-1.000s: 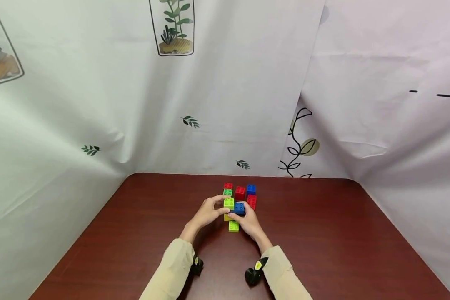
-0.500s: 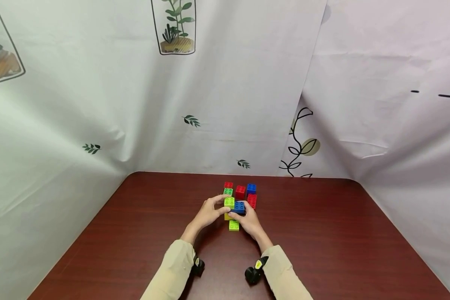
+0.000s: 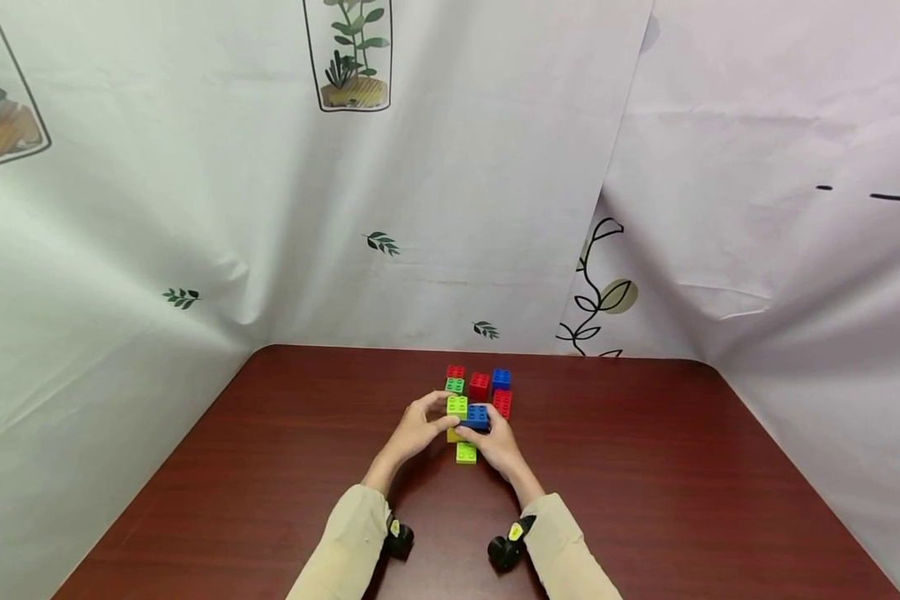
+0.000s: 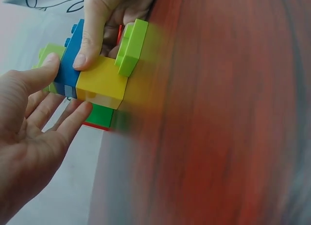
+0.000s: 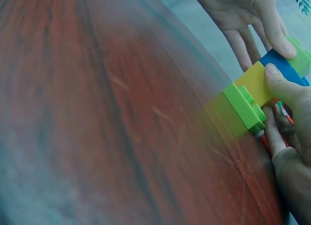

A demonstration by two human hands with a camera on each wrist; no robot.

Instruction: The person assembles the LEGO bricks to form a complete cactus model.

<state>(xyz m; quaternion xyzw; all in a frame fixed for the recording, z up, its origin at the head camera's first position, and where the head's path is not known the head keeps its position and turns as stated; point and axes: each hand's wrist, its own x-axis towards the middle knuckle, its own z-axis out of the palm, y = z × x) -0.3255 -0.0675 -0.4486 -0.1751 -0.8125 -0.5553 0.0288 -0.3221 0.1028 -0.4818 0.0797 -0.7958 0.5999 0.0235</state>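
A small stack of toy building bricks is between both hands. My left hand pinches the lime green brick on top, with its thumb at the front and fingers behind. My right hand holds the blue brick under and beside it, its thumb on the near side. Below the blue brick is a yellow brick, clearly seen in the left wrist view. Another lime green brick stands at the stack's near end, low down, touching the yellow one in the right wrist view.
Behind the stack lie a green brick and a red brick. Another red brick, a blue brick and a further red brick sit at the back right. A patterned white cloth hangs beyond the brown table.
The left sleeve and its wrist camera have shifted slightly to the right. Both hands keep their hold on the stack in nearly the same spot.
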